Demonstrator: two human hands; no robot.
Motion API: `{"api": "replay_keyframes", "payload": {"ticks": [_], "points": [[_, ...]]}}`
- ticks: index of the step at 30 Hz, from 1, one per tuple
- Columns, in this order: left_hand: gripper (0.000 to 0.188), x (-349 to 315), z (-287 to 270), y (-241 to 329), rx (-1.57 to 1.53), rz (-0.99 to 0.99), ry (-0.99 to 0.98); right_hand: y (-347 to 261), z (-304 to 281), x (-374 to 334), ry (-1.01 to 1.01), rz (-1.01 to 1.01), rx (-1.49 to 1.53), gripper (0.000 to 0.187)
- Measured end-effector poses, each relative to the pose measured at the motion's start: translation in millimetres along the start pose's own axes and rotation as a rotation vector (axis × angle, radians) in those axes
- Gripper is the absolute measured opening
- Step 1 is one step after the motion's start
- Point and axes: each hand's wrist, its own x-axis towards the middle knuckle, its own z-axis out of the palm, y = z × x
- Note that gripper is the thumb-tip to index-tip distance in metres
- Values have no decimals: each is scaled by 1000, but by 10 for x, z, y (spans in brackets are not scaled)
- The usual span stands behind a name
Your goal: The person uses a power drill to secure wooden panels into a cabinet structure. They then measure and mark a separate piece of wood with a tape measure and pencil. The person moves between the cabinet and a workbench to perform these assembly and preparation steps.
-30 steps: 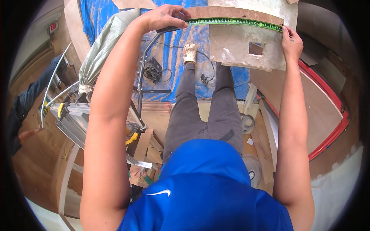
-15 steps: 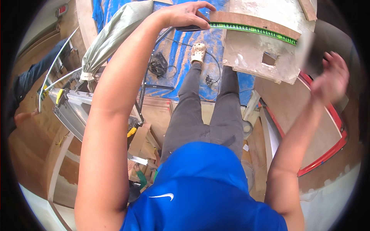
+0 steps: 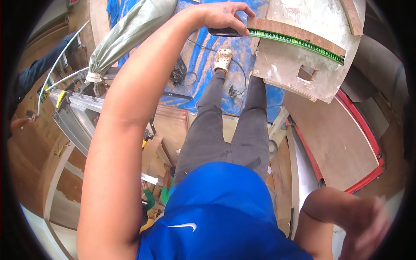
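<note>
My left hand is at the far middle, closed round the dark case of a tape measure, with thumb and fingers also at the left end of a brown wooden strip. The tape's green blade runs out to the right along the strip's near edge. Both lie over a worn, stained board with a square hole in it. My right hand, at the lower right, is away from the board beside my body. Motion smears its fingers, and nothing in it can be made out.
A blue sheet covers the floor, with a cord on it. At left stand a machine with a metal table and a grey-green dust bag. A red-edged panel leans at right. Another person's arm shows far left.
My right hand has swung down and back from beside the board's right end to the lower right. My left hand still grips the tape measure; the whole view has shifted slightly.
</note>
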Motion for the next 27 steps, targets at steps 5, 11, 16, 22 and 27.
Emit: {"api": "replay_keyframes", "payload": {"ticks": [5, 11, 16, 22, 27], "points": [[79, -23, -27, -56, -62, 10, 21, 847, 4, -251, 215, 228, 86, 33], [78, -21, 3, 48, -99, -40, -13, 2177, -147, -612, 530, 620, 203, 26], [77, -41, -7, 7, -127, -54, -7, 2623, -94, -215, 526, 492, 41, 31], [76, -118, 25, 103, -82, -73, 26, 2958, -273, 151, 649, 434, 32, 28], [76, -85, 31, 102, -86, -76, 16, 3111, -305, 200, 782, 381, 175, 13]]}}
